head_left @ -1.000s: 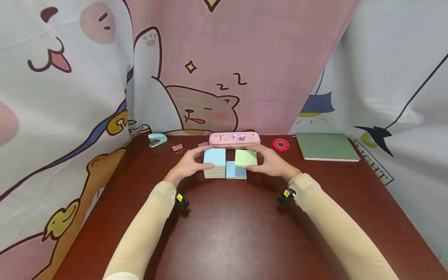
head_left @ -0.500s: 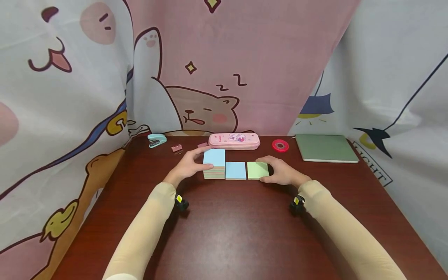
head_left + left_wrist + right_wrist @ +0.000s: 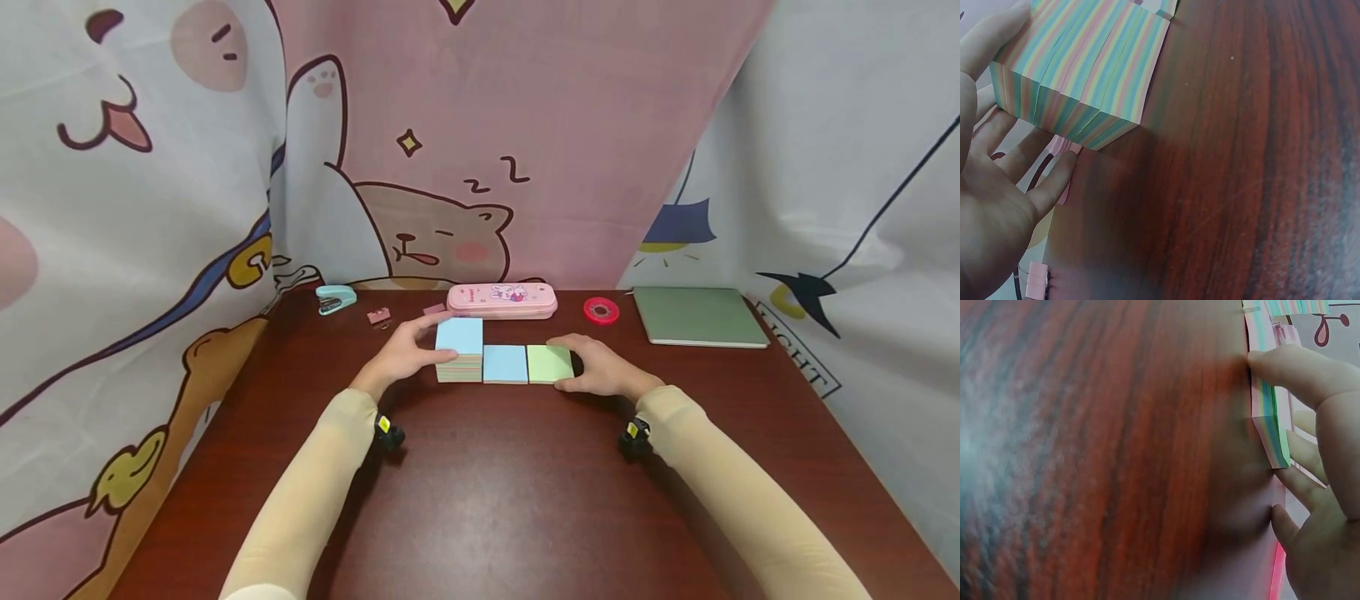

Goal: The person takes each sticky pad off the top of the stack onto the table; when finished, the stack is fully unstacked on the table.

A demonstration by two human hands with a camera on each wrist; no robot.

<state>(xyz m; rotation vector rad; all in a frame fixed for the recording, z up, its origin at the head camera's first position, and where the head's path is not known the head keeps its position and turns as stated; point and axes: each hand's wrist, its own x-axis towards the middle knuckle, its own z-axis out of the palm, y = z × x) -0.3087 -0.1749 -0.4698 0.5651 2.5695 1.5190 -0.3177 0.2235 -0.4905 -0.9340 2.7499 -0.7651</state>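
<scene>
- The step in hand, as judged: sticky-note pads are being lined up in one row on the desk (image 3: 480, 500); the green one looks just set in place.
- Left hand (image 3: 401, 354): fingers curled round the tall pad stack (image 3: 459, 350) w/ blue top sheet, thumb at its near side. In the left wrist view the striped edges of this stack (image 3: 1085, 69) are seen clamped betw. thumb and fingers.
- Right hand (image 3: 596, 367): the thin green pad (image 3: 550, 363) is held at its right edge, thumb in front, fingers behind; pad lies flat on the desk. Right wrist view shows the thumb (image 3: 1297, 369) on the pad's edge (image 3: 1266, 406).
- A low blue pad (image 3: 505, 364) lies betw. the two, touching both as far as can be seen.
- Next move, a judgement only: the green pad is to be let go w/o being dragged out of line; edges to be kept flush.
- Containers: a pink pencil case (image 3: 502, 300) is behind the row, lid closed; its contents cannot be seen.
</scene>
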